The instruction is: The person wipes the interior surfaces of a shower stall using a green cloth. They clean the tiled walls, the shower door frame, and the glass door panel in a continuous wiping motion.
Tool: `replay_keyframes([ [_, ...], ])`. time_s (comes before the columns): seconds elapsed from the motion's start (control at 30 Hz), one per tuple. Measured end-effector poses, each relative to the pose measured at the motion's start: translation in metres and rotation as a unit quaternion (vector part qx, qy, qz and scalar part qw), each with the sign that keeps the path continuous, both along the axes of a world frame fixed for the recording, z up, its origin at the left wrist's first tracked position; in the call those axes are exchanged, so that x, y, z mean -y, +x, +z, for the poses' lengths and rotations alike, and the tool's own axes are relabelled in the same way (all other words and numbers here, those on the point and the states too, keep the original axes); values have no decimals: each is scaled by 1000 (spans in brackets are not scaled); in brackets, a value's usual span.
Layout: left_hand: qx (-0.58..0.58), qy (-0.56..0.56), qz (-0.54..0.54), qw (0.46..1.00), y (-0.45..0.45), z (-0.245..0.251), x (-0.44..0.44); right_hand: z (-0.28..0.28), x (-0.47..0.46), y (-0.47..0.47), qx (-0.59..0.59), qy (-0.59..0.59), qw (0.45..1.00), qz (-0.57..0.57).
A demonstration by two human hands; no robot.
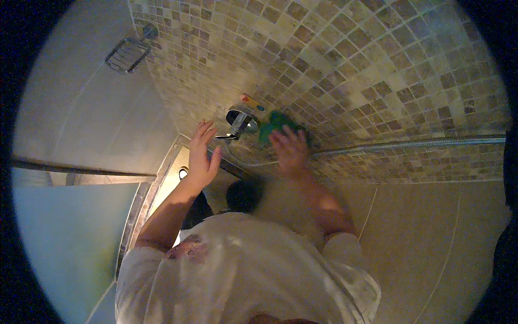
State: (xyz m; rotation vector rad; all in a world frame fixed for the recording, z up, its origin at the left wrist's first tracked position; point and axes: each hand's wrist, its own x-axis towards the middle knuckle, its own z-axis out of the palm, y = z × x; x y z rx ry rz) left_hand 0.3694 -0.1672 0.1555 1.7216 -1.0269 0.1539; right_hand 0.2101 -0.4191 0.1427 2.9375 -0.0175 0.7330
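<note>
My right hand (290, 150), slightly blurred, lies with spread fingers over a green cloth or scouring pad (279, 124) against the mosaic-tiled wall (348, 73). My left hand (204, 156) is raised just left of a chrome shower valve (241, 121), its fingers apart and nothing in it. From the valve a lever handle (228, 137) points toward my left hand; whether they touch I cannot tell. Directly above the valve, a small colourful sticker or label (252, 103) is on the tiles. The part of the green thing beneath my right fingers is hidden.
A metal shower hose (408, 146) runs along the wall to the right. At upper left a wire soap dish (128, 55) sticks out from the wall. Lower left stands a bluish panel (73, 227), perhaps glass, beside a stone-edged threshold (141, 210). A dark round object (244, 194) is below the valve.
</note>
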Motion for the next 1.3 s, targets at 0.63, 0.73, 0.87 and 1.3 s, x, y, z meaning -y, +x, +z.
replay_keyframes([
  [0.63, -3, -28, -92, 995, 111, 3, 24, -5, -48, 134, -78, -236, 965, -78],
  [0.73, 42, -33, -98, 994, 133, 18, 25, 21, -55, 149, -84, -246, 961, -91],
  [0.87, 67, -40, -117, 990, 161, 40, 30, 137, -62, 197, 103, -202, 958, -178],
  [1.3, 113, -148, -186, 965, 218, 103, -15, 73, -86, 266, -32, -295, 948, -117],
])
